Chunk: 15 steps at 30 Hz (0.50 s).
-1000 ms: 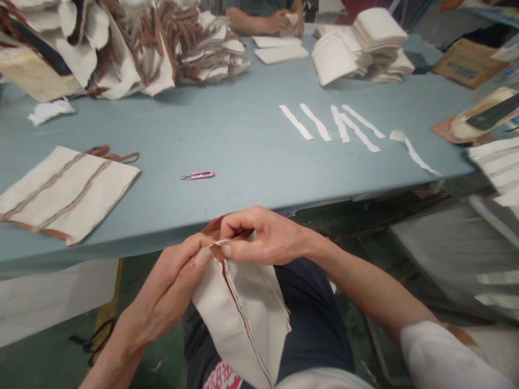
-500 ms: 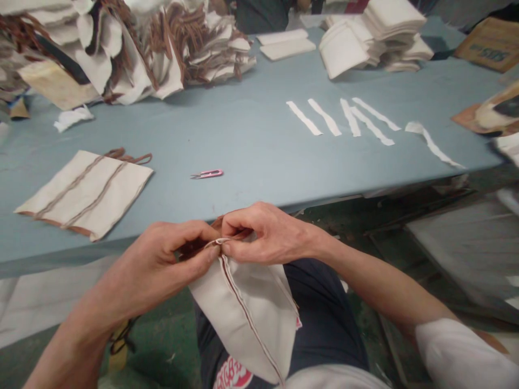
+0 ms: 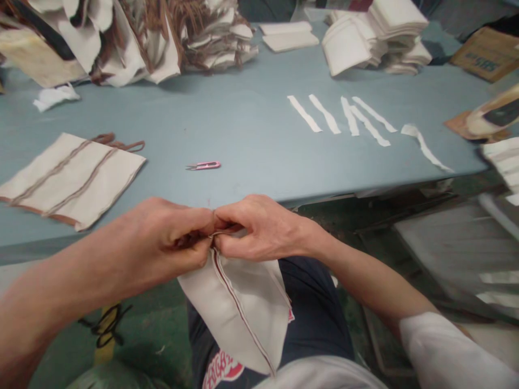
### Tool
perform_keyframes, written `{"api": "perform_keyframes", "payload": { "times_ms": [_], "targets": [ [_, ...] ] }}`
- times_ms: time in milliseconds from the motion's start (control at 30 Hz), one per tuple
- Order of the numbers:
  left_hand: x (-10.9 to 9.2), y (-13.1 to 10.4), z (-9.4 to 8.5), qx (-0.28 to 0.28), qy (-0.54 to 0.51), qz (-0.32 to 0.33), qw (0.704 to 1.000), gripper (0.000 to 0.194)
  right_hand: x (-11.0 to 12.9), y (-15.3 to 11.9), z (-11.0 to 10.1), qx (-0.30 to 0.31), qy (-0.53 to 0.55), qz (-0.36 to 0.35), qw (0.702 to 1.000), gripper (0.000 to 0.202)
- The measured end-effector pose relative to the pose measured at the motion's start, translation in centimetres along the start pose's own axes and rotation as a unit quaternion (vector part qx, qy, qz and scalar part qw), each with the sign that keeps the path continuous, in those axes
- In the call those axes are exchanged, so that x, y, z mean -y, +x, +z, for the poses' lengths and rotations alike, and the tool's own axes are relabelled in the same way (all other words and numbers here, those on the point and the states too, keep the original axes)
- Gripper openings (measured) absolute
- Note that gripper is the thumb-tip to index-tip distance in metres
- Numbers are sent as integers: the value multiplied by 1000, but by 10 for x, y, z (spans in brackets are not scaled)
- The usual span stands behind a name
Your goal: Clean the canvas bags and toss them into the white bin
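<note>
Over my lap hangs a cream fabric bag [image 3: 247, 308] with a brown-edged seam running down it. My left hand [image 3: 182, 232] pinches its top edge beside the seam. Close against it, my right hand [image 3: 259, 229] grips the same edge, thumb and forefinger pressed together. The fingers hide most of the bag's top. On the table beyond my hands lies a pair of pink thread snips [image 3: 204, 165]. Another cream bag [image 3: 77, 178] with brown seams and brown cord handles lies flat to the left.
A big heap of cream pieces with brown straps [image 3: 162, 43] fills the back left of the blue table [image 3: 243, 113]. Folded cream fabric [image 3: 352, 43] is stacked at the back right. Several white strips [image 3: 324, 113] lie in front of it. A cardboard box [image 3: 484, 54] stands far right.
My left hand has curled tighter and its forearm has swung up and outward. Both hands have drawn together on the bag's edge. The view has shifted slightly.
</note>
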<state>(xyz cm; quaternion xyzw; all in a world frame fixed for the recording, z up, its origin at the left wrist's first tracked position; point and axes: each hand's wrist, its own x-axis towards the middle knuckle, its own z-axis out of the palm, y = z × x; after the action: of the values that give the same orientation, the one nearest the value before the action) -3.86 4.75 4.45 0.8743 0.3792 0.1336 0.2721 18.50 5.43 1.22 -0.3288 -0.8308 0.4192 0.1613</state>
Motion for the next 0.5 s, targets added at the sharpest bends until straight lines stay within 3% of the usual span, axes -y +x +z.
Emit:
{"api": "perform_keyframes", "payload": {
  "times_ms": [67, 200, 400, 500],
  "targets": [
    [1, -2, 2, 15, 31, 69, 997, 25, 9, 2, -4, 6, -57, 14, 998, 18],
    [3, -10, 8, -61, 90, 115, 987, 31, 19, 6, -10, -4, -89, 15, 996, 21],
    [2, -28, 22, -127, 151, 131, 972, 25, 15, 6, -4, -18, -13, 11, 1000, 15],
    [2, -41, 29, -146, 97, 101, 979, 15, 9, 4, 2, -25, 116, 13, 993, 11]
  ]
}}
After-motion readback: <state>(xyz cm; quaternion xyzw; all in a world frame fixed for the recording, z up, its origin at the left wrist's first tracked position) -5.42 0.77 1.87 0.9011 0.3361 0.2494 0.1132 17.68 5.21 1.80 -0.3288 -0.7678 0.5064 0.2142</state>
